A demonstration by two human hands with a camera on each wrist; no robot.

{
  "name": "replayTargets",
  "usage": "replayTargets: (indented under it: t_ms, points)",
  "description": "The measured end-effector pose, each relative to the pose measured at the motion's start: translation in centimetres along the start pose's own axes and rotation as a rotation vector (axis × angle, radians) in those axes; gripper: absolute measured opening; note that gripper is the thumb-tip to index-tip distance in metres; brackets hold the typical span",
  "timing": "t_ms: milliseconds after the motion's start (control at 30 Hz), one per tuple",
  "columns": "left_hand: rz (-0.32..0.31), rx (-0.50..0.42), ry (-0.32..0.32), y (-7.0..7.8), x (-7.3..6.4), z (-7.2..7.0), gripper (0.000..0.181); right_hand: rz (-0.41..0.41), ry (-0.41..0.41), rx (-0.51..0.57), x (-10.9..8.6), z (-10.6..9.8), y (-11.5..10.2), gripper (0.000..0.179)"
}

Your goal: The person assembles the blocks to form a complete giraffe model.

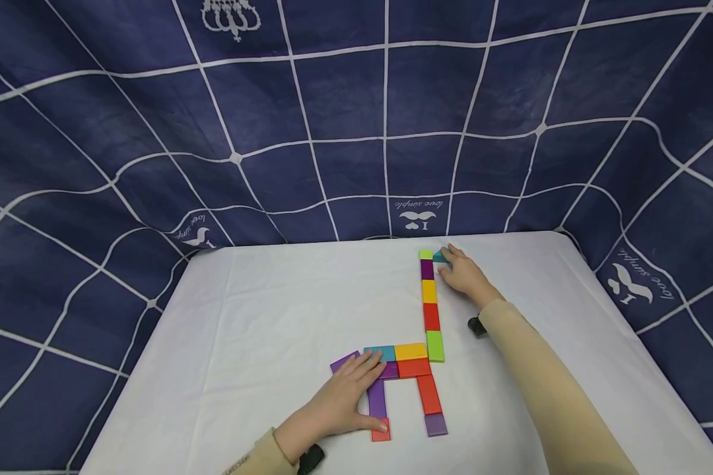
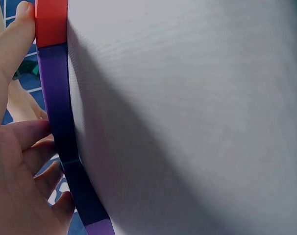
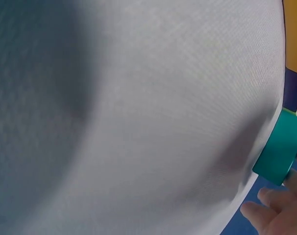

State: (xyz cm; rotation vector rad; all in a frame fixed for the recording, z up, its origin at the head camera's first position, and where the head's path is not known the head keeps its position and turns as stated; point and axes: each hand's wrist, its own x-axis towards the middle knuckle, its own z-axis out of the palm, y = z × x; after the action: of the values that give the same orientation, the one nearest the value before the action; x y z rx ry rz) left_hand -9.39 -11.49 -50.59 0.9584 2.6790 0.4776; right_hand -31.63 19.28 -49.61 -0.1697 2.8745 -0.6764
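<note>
My left hand [image 1: 340, 396] rests with spread fingers over the left part of a figure of flat coloured blocks. Its thumb touches a small red block [image 1: 380, 436] below a purple block [image 1: 377, 398]. Its fingertips lie near a blue block [image 1: 380, 353] and cover part of the purple blocks around it. At the far end, my right hand [image 1: 466, 274] pinches a teal block [image 3: 281, 147] beside the lime block [image 1: 426, 254] that tops a tall column. In the right wrist view the fingers stand at the teal block's far side, partly cut off by the frame.
Below the lime block, the column runs through purple, yellow [image 1: 429, 291], red [image 1: 431, 316] and green [image 1: 435, 346] blocks. A second leg has a red block [image 1: 429, 394] and a purple block [image 1: 436, 425]. The white-covered table [image 1: 261, 316] meets a dark blue gridded curtain [image 1: 344, 165].
</note>
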Motion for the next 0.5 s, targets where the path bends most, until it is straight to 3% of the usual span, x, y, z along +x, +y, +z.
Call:
replayTargets:
  t_ms: [267,367,500]
  points:
    - [-0.003,0.005,-0.002,0.2,-0.1,-0.1,0.103,-0.019,0.031,0.043,-0.9,0.1,-0.1,0.069]
    - [-0.003,0.003,-0.006,0.3,0.0,-0.2,0.103,-0.073,0.056,0.056,-2.4,0.0,-0.4,0.066]
    - [-0.011,0.011,-0.003,0.3,0.0,-0.3,0.104,-0.189,0.040,0.044,-5.8,0.1,-1.6,0.058]
